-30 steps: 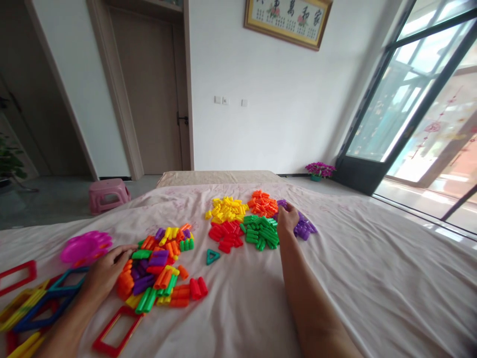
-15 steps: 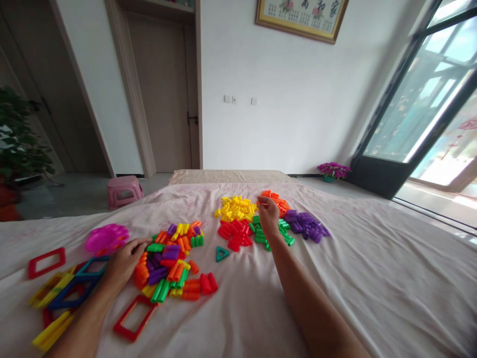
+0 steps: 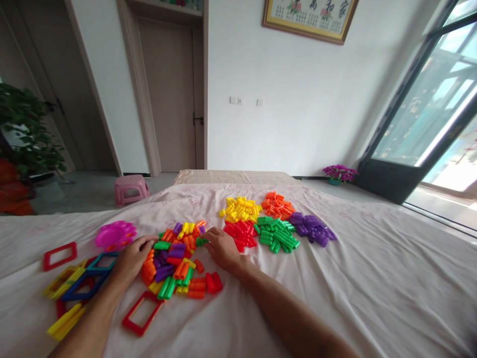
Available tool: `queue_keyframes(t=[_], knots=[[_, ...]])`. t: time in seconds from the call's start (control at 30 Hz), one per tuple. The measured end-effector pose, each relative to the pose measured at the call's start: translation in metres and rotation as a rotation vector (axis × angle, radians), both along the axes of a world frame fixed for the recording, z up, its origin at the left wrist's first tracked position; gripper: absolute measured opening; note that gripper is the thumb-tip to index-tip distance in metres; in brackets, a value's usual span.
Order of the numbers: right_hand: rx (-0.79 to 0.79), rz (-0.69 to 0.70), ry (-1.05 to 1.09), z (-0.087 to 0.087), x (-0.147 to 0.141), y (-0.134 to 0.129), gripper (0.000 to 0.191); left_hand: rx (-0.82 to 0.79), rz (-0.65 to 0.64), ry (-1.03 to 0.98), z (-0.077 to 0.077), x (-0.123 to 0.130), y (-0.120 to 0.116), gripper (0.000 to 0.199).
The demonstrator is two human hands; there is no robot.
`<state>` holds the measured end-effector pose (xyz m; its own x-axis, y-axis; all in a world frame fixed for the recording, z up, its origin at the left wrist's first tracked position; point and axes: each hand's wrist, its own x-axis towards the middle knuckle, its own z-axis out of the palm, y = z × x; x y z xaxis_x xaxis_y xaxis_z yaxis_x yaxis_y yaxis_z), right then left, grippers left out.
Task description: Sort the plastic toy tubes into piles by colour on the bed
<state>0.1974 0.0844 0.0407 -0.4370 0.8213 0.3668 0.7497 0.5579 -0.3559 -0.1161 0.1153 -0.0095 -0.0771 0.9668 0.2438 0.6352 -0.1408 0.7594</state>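
A mixed pile of ribbed plastic tube blocks [image 3: 178,250] in several colours lies left of centre on the cloth. My left hand [image 3: 134,256] rests at its left edge, fingers curled together beside a green block [image 3: 162,245]; what they hold, if anything, is hidden. At the pile's right side, my right hand [image 3: 222,248] has its fingertips closed on another green block [image 3: 201,242]. Just beyond are single-colour heaps: yellow blocks [image 3: 241,209], orange blocks [image 3: 278,206], red blocks [image 3: 244,234], green blocks [image 3: 278,233] and purple blocks [image 3: 315,228].
Left of the pile lie a magenta plastic dish [image 3: 115,234], a red frame tile [image 3: 59,256], a blue frame tile [image 3: 84,293] and yellow frame tiles [image 3: 65,281]. Another red frame tile [image 3: 138,329] lies nearer me. A wrinkled pale cloth [image 3: 335,283] covers the table.
My right hand has moved from near the orange and green heaps back left and nearer to the mixed pile. It now covers the spot of the teal triangle. The left hand stays put.
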Motion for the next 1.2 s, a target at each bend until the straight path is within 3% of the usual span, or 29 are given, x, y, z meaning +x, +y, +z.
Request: queue_keyframes(t=[0.2, 0.33, 0.63, 0.9, 1.03, 1.2], knots=[[-0.017, -0.015, 0.046, -0.005, 0.004, 0.004, 0.026, -0.009, -0.006, 0.016, -0.001, -0.001, 0.001, 0.039], [0.022, -0.070, 0.135, 0.008, 0.019, 0.012, 0.025, -0.005, 0.001, 0.007, -0.002, -0.002, 0.001, 0.039], [0.080, -0.402, 0.139, 0.056, 0.106, 0.040, 0.030, -0.009, -0.001, 0.007, -0.004, -0.005, 0.003, 0.039], [-0.021, -0.679, -0.006, 0.066, 0.178, 0.032, 0.022, 0.002, 0.012, 0.017, -0.003, -0.004, 0.003, 0.038], [0.017, -0.706, -0.018, 0.070, 0.172, 0.028, 0.023, 0.020, 0.017, 0.029, -0.003, -0.004, 0.003, 0.038], [0.031, -0.473, -0.003, 0.071, 0.118, 0.024, 0.028, -0.016, 0.012, 0.030, -0.002, -0.003, 0.001, 0.040]])
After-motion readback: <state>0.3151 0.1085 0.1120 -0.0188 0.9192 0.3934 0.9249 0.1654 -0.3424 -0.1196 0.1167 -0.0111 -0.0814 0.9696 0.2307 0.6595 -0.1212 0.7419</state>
